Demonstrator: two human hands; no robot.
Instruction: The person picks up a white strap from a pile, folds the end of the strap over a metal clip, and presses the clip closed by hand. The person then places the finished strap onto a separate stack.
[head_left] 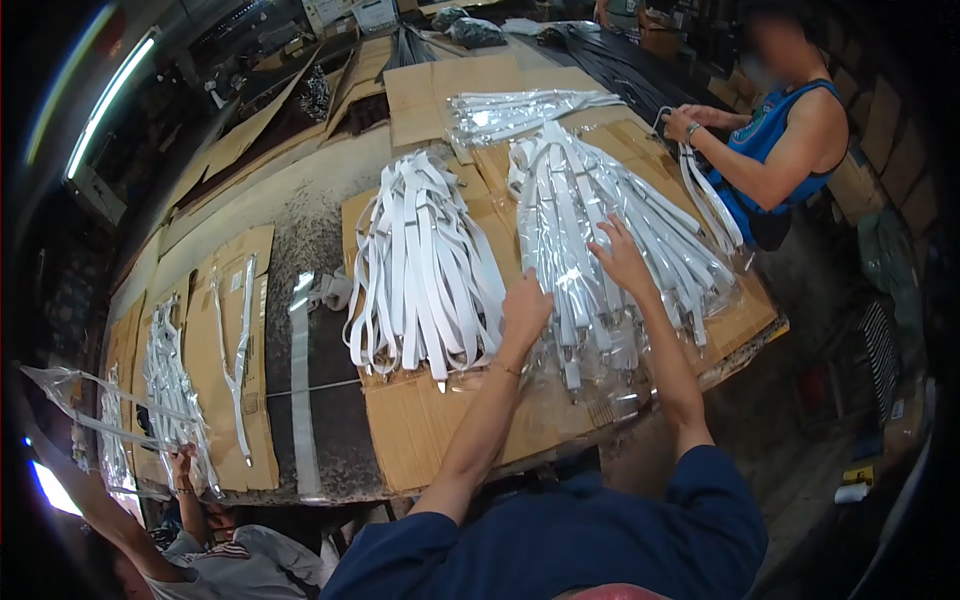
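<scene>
Two heaps of white straps lie on cardboard before me. The left heap of straps [420, 260] is unwrapped, while the right heap of bagged straps [590, 230] is in clear plastic. My left hand [527, 308] is closed at the left edge of the bagged heap, and what its fingers hold, if anything, is too small to make out. Over the middle of the same heap, my right hand [622, 257] has its fingers spread, touching or just above the plastic.
A co-worker in a blue top [790, 140] handles white straps at the right. Another person [230, 560] at lower left handles plastic beside more straps [175, 370]. Further bagged straps [520, 112] lie at the back. The table's cardboard edge [735, 345] runs in front of me.
</scene>
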